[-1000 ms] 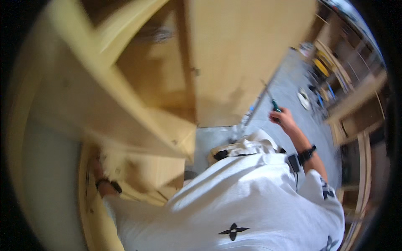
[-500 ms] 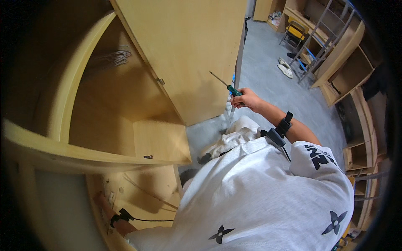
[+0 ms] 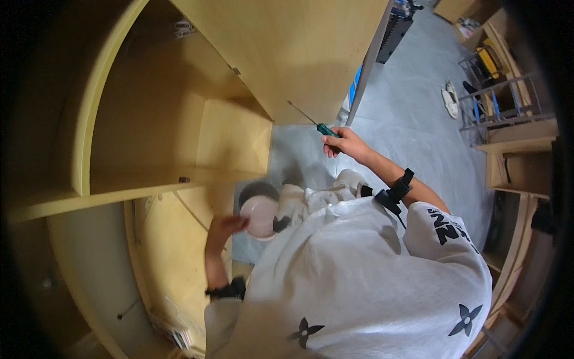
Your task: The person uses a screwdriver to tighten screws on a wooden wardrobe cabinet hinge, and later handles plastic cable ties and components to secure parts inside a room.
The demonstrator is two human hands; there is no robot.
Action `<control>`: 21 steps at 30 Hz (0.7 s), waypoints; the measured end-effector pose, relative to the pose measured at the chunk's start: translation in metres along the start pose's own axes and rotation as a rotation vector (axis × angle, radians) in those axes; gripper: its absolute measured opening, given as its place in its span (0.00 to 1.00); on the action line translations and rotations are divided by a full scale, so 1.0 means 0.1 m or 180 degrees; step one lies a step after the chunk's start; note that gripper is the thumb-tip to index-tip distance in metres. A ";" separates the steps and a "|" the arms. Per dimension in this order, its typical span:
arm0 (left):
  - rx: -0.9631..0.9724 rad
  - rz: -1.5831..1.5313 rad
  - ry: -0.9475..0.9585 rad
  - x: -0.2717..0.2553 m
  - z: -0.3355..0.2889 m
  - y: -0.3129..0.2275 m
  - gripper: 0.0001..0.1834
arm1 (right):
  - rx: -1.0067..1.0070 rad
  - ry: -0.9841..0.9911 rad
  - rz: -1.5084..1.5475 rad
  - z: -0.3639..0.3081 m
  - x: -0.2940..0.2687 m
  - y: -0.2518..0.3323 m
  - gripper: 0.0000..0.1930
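In my right hand [image 3: 345, 144] is a screwdriver [image 3: 326, 130] with a green handle. Its thin metal shaft points up and to the left, in front of the wooden cabinet door [image 3: 287, 54]. My left hand [image 3: 229, 226] hangs above the desk-height board, close to a pale pink basin [image 3: 258, 209] on the floor. Its fingers are drawn together and slightly blurred; whatever they may hold is too small to make out.
The wooden cabinet [image 3: 179, 131] stands at my left with its door swung out, and a small latch piece [image 3: 184, 179] sits on its lower edge. White shoes [image 3: 449, 100] lie on the grey floor [image 3: 412, 137]. Beyond are a metal ladder [image 3: 508, 102] and a yellow chair [image 3: 489, 60].
My left hand has come out from the lower-left compartment toward the basin. The screwdriver remains in my right hand. My view has turned, bringing the basin into sight.
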State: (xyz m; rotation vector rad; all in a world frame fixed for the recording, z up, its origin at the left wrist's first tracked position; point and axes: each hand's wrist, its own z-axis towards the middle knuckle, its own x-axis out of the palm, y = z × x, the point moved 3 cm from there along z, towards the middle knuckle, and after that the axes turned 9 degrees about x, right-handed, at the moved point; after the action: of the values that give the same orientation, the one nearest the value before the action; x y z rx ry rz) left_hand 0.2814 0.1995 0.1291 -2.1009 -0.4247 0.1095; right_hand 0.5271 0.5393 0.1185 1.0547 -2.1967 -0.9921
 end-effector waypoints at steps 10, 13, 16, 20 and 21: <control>0.0328 -0.0746 0.0728 1.43 2.51 -0.76 0.13 | 0.0016 -0.0156 -0.0159 0.02 -0.18 -0.14 0.09; 0.0160 -0.0862 0.0454 1.51 2.77 -0.76 0.11 | 0.0098 -0.0735 0.0227 -0.02 -0.30 -0.39 0.10; 0.0028 -0.1145 0.0642 1.60 2.92 -0.78 0.11 | 0.0146 -0.0997 0.0582 -0.11 -0.31 -0.50 0.10; -0.0160 -0.1032 0.0915 1.69 3.11 -0.92 0.10 | 0.0053 -0.1239 0.0897 -0.16 -0.29 -0.51 0.11; -0.0133 -0.1080 0.0962 1.71 3.18 -0.96 0.11 | 0.0084 -0.1311 0.0869 -0.18 -0.28 -0.46 0.11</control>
State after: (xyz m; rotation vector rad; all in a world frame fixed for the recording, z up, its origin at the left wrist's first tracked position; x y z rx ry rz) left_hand 0.3391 0.5602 0.0525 -2.0126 -0.5937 -0.4124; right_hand 0.5760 0.5354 0.0902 0.5709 -2.5996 -1.1312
